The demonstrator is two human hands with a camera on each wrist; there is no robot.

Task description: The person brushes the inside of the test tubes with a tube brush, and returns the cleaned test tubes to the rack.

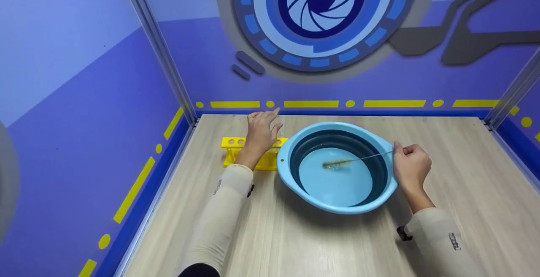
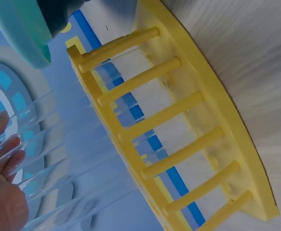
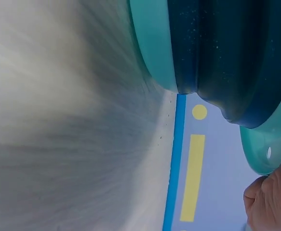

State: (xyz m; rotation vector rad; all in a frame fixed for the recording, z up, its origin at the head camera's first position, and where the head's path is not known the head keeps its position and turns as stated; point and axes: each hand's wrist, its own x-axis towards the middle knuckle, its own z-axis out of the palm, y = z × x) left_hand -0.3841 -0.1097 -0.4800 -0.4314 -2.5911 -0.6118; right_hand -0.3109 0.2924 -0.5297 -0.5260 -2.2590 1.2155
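Note:
My right hand (image 1: 412, 165) pinches the thin wire handle of a test tube brush (image 1: 337, 164) at the right rim of a blue collapsible basin (image 1: 291, 184). The brush's bristled head reaches over the basin's pale floor. My left hand (image 1: 260, 131) is over a yellow test tube rack (image 1: 230, 142), fingers apart. In the left wrist view, several clear test tubes (image 2: 48, 171) stand in the rack, their upper ends close to the left fingertips. Whether those fingers touch a tube is hard to make out. In the right wrist view the brush is hidden.
Basin and rack stand side by side on a wood-grain table (image 1: 337, 247). A blue printed back wall (image 1: 190, 57) and a left side wall (image 1: 105, 99) bound it, with metal posts (image 1: 158, 49) at the corners.

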